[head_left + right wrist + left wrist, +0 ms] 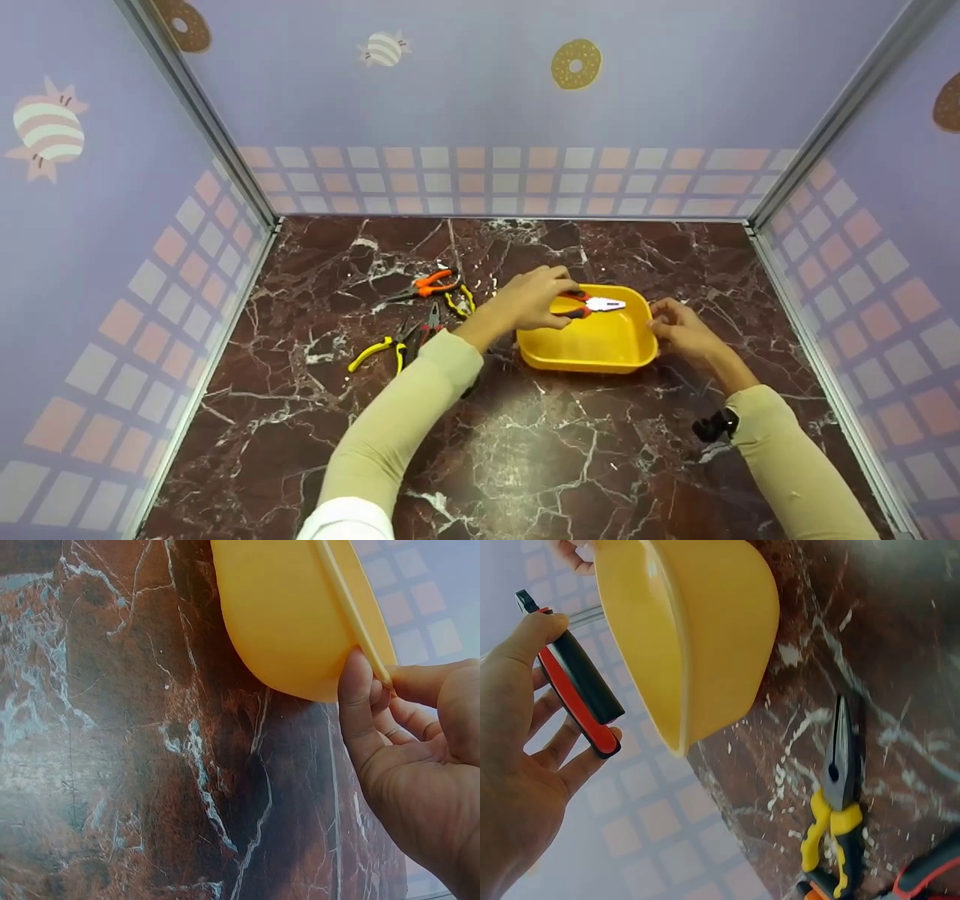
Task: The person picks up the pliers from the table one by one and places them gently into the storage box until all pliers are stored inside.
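Pliers with red and black handles (576,686) are gripped by my left hand (534,298), thumb on one side and fingers on the other. In the head view their bright metal jaws point right, above the yellow basin (585,346). My right hand (686,330) pinches the basin's right rim between thumb and fingers, as the right wrist view (412,727) also shows. Left of the basin lie orange-handled pliers (435,283), yellow-handled pliers (373,354), red-and-black pliers (433,324) and yellow-and-black long-nose pliers (838,802). My left forearm partly covers this group in the head view.
The dark red marbled tabletop (525,450) carries small pale crumbs (480,283) near the pliers. Patterned lilac panels (480,97) with metal edge strips enclose it at the back and both sides. A black device (714,426) sits at my right wrist.
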The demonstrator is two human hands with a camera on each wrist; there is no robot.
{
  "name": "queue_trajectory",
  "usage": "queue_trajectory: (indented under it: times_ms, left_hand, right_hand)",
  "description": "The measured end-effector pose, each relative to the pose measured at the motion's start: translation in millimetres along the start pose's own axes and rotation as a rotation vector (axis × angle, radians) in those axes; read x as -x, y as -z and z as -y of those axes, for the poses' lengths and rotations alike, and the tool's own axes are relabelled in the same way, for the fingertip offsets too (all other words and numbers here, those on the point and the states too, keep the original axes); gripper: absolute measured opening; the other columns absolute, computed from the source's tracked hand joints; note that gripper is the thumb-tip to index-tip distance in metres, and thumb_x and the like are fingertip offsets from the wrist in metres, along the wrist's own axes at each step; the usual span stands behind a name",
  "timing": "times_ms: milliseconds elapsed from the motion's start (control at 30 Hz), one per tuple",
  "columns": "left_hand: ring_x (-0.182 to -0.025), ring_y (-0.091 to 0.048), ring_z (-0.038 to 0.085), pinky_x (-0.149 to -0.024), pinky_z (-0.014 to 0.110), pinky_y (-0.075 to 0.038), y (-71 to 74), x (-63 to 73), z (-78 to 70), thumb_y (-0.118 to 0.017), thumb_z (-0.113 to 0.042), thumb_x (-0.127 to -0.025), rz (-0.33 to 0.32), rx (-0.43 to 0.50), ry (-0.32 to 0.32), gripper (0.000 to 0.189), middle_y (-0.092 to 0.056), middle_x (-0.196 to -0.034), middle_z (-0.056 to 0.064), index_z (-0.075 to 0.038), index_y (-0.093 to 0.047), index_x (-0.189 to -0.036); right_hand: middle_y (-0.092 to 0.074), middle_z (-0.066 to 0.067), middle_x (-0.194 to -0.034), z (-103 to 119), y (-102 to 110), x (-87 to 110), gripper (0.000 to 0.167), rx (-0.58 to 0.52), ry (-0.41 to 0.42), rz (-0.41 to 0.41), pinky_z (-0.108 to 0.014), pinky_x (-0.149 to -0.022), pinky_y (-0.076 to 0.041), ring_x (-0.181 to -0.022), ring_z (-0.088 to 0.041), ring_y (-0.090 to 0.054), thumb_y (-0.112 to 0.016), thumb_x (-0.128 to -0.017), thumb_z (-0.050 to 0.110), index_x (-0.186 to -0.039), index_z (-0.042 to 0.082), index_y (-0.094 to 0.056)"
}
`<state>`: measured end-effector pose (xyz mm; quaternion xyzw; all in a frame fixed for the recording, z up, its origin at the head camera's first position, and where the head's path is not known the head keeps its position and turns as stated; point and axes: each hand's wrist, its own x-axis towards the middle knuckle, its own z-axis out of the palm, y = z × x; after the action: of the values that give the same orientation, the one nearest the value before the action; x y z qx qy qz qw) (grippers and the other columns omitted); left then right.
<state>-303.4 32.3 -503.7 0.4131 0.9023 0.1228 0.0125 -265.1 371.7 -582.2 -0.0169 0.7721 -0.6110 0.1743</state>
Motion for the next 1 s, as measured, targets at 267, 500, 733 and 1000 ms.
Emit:
queue_trajectory:
  times_ms: [267,500,733,1000]
  left_hand:
    - [-0.11,-0.058,0.021,-0.093,0.04,-0.055,-16.8,-5.9,-1.4,-0.079,-0.044,-0.091,0.009,0.03,0.017,0.056,-0.059,-0.126,0.0,-0.019,-0.067,-0.139]
    - [-0.114,-0.06,0.024,-0.1,0.041,-0.053,-30.4,-7.1,-0.3,-0.081,-0.045,-0.089,0.024,0.037,0.035,0.06,-0.059,-0.131,0.003,-0.02,-0.066,-0.141]
    - [-0.121,-0.06,0.023,-0.109,0.038,-0.047,-41.4,-9.2,-0.8,-0.081,-0.043,-0.089,0.043,0.049,0.023,0.059,-0.062,-0.134,0.004,-0.017,-0.067,-0.141]
    - [-0.116,-0.06,0.022,-0.104,0.035,-0.05,-54.8,-8.7,-4.8,-0.081,-0.042,-0.09,0.068,0.032,0.025,0.058,-0.061,-0.131,0.003,-0.016,-0.068,-0.139]
  right_hand:
    - [-0.055,-0.012,-0.095,0,-2,-0.7,0.03,-0.003,-0.003,-0.012,-0.032,-0.063,-0.061,-0.076,-0.02,-0.064,-0.054,-0.104,-0.003,-0.131,-0.008,-0.043]
    - [-0.055,-0.011,-0.094,0,-2,0.6,0.034,-0.006,0.007,-0.011,-0.033,-0.062,-0.061,-0.076,-0.019,-0.065,-0.055,-0.103,-0.003,-0.133,-0.011,-0.041]
    - [-0.055,-0.012,-0.096,1,-1,1.6,0.037,0.001,0.007,-0.009,-0.033,-0.063,-0.061,-0.078,-0.019,-0.065,-0.056,-0.104,-0.002,-0.135,-0.011,-0.04]
    - [-0.055,-0.013,-0.093,-2,0,1.2,0.033,-0.013,0.021,-0.001,-0.032,-0.062,-0.06,-0.075,-0.019,-0.065,-0.055,-0.104,-0.003,-0.132,-0.012,-0.04]
